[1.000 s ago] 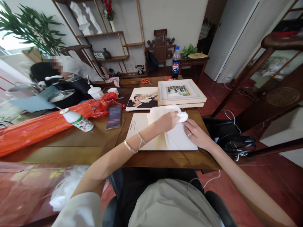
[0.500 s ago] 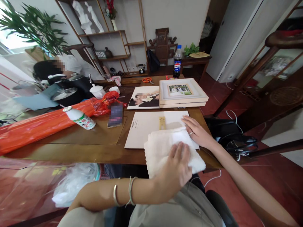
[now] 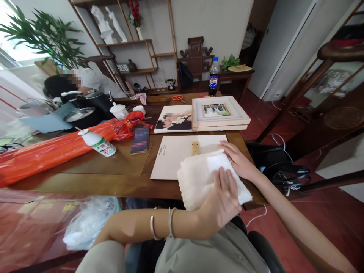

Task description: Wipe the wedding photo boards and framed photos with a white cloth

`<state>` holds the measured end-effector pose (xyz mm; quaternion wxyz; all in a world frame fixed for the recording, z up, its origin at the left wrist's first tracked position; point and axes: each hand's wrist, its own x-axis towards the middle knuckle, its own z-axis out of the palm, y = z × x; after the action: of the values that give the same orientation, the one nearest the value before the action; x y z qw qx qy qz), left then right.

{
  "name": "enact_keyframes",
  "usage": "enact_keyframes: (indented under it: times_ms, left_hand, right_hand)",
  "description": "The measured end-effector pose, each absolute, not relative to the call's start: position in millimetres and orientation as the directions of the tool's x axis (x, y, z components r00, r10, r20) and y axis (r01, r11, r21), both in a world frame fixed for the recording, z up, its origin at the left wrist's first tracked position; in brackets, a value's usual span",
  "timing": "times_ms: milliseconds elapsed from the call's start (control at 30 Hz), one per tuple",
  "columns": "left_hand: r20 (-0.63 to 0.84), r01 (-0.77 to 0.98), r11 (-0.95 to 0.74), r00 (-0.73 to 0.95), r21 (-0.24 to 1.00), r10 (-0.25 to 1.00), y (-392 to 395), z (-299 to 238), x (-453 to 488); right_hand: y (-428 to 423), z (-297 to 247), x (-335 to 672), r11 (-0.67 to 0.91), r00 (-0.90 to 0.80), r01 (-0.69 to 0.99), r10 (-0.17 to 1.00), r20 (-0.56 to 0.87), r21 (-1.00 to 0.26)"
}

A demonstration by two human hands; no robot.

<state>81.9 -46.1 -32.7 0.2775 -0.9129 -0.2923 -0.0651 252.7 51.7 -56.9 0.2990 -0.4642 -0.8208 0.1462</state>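
A white folded towel (image 3: 196, 170) with a ruffled edge lies over the lower right part of a flat white board (image 3: 170, 161). My left hand (image 3: 223, 199) is closed on the towel near the table's front edge, fingers on top and thumb out of sight. At the board's right side rests my right hand (image 3: 237, 157), its fingers stretched out over the surface beside the towel. It wears a ring. A small yellowish plate with holes (image 3: 195, 148) sits on the board, just beyond the towel's far edge. Part of the board is hidden under the towel.
Behind the board are a stack of pale frames (image 3: 241, 112), a photo panel (image 3: 186, 122), orange-handled scissors (image 3: 178, 98) and a cola bottle (image 3: 213, 79). To the left lie a phone (image 3: 140, 140), a white bottle (image 3: 98, 143) and a red plastic-wrapped roll (image 3: 57, 151). Another person sits farther left.
My left hand and the towel have shifted to the right across the board. My right hand stays at the board's right side.
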Motion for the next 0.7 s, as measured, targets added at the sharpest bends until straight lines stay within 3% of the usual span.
enact_keyframes:
  times_ms: [133,333,567,700]
  left_hand:
    - [0.233,0.508,-0.763,0.861,-0.400,0.452,-28,-26,68]
    - [0.055,0.447,-0.836,0.889,-0.319,0.455,66,0,47]
    - [0.109,0.478,-0.872,0.877,-0.103,0.468,124,-1,32]
    - [0.051,0.440,-0.891,0.898,-0.111,0.437,110,9,23]
  right_hand:
    - [52,-57,252,0.520,-0.389,0.679,0.854,0.346,-0.519]
    - [54,-62,254,0.554,-0.409,0.675,0.830,0.379,-0.486]
    - [52,-60,252,0.512,-0.384,0.723,0.856,0.346,-0.463]
    - [52,-60,252,0.518,-0.393,0.724,0.852,0.346,-0.455]
